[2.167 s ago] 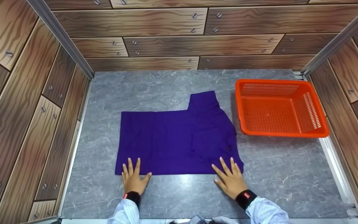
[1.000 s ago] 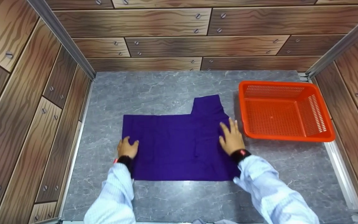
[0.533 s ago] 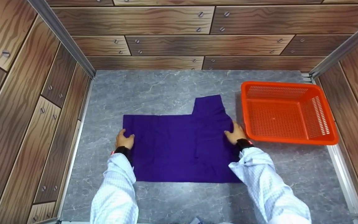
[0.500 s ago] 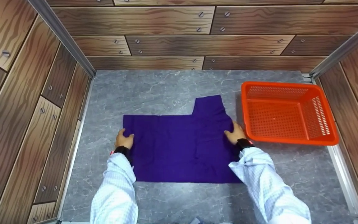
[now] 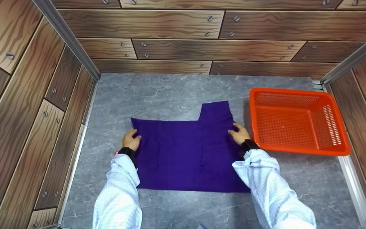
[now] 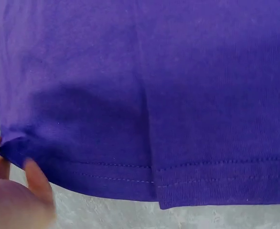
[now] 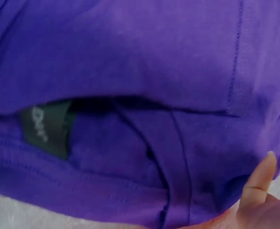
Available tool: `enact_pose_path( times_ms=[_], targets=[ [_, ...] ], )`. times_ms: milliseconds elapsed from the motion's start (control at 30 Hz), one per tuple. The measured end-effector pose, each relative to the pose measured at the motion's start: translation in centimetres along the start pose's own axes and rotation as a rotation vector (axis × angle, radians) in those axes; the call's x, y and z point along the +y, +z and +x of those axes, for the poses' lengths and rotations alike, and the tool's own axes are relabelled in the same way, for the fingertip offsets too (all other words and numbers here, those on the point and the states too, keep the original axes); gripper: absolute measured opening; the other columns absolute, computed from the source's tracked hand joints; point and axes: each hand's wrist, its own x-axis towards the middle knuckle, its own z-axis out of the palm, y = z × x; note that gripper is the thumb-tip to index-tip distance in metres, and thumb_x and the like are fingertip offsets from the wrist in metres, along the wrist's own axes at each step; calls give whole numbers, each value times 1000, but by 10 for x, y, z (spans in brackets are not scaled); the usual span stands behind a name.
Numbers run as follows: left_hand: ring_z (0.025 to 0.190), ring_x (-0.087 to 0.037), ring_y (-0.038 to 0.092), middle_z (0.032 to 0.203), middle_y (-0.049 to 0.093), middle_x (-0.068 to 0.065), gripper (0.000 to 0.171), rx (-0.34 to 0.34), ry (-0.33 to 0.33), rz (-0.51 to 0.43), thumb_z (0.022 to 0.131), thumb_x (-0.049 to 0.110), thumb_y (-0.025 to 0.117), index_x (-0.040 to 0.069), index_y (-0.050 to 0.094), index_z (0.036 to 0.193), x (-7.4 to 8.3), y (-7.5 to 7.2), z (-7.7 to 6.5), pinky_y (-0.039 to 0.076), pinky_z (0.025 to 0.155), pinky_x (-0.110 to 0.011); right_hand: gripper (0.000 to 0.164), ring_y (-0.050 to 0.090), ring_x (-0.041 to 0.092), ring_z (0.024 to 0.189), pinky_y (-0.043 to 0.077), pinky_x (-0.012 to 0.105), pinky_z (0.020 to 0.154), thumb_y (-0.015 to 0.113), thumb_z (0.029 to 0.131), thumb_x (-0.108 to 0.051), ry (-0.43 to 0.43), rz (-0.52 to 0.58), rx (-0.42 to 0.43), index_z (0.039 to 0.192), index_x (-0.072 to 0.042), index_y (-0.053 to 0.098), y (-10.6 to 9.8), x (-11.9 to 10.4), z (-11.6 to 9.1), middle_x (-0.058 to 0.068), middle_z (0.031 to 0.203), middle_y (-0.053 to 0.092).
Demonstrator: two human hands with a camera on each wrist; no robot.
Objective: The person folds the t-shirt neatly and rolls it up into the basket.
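Observation:
A purple T-shirt [image 5: 179, 152] lies folded lengthwise, its hem to the left and its neck to the right. One short sleeve points to the far side. My left hand [image 5: 131, 140] pinches the hem end between thumb and fingers, and the cloth bends up there. In the left wrist view those fingers [image 6: 38, 179] are at the stitched hem. At the opposite end, my right hand [image 5: 240, 134] grips the shirt by the shoulder, thumb on top and the other fingers partly hidden. The right wrist view shows the neck opening with a dark label [image 7: 49, 129] close to the thumb [image 7: 259, 183].
An orange perforated plastic basket [image 5: 253, 127] stands at the right, close beside my right hand, with nothing in it. The grey marbled table [image 5: 157, 95] is enclosed by wood-patterned walls [image 5: 176, 49] at the back and both sides.
Both hands have moved from lying flat along the shirt's near edge to its two ends and taken hold. The hem end has since lifted and shifted slightly right.

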Motion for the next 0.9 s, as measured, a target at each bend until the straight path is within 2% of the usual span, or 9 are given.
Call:
enact_pose_path(
  times_ms=[100,233,333,500,600,667,733,800,900],
  targets=[
    [129,-34,37,134,45,-24,37,97,39,-81,89,3,51,-9,52,123,-2,2,0,26,109,-37,52,27,38,134,21,42,111,47,92,-14,4,0,-6,137,8,33,0,1,0,28,141,32],
    [109,-31,55,115,59,-23,27,242,29,-209,88,3,55,-5,59,114,-5,1,-3,41,94,-36,48,31,37,132,24,42,110,45,93,-12,-15,5,-12,133,12,37,-1,2,0,28,137,38],
    [89,-27,60,98,63,-19,31,278,-2,-258,89,8,58,0,54,119,-6,-2,-7,46,80,-34,43,33,37,130,25,42,109,45,93,-9,-49,53,12,130,13,41,0,2,0,29,135,41],
    [69,-15,58,83,64,-13,46,247,-25,-205,89,19,60,5,47,131,-9,-8,-12,45,71,-30,32,51,30,115,40,33,96,52,91,-10,-64,153,187,118,6,58,5,0,-3,23,121,57],
    [69,-12,55,82,64,-10,39,230,-18,-175,89,20,59,4,55,124,-12,-11,-13,43,72,-28,25,63,24,91,49,23,77,59,88,-12,-53,244,314,107,3,65,9,-1,-6,19,99,66],
    [72,-13,54,82,62,-8,30,220,-6,-173,88,17,59,3,60,114,-16,-12,-14,42,71,-27,23,65,21,76,50,18,65,62,86,-12,-49,292,362,102,4,65,12,-1,-8,15,86,66],
    [76,-16,54,83,59,-8,22,197,12,-169,86,13,60,3,61,105,-21,-13,-16,41,71,-26,25,64,20,68,50,17,59,64,85,-14,-37,299,376,101,4,62,13,-1,-10,11,81,63],
    [78,-19,54,83,57,-7,17,155,42,-123,82,9,60,3,60,98,-26,-14,-19,41,71,-27,29,63,20,71,49,19,62,64,85,-19,-10,243,365,104,4,62,13,-1,-13,13,83,63],
    [79,-22,54,82,56,-7,15,56,93,51,76,5,62,5,58,90,-36,-14,-25,41,73,-30,37,61,26,85,48,29,74,60,88,-25,35,118,321,110,4,61,12,1,-19,20,97,65]
  ],
)
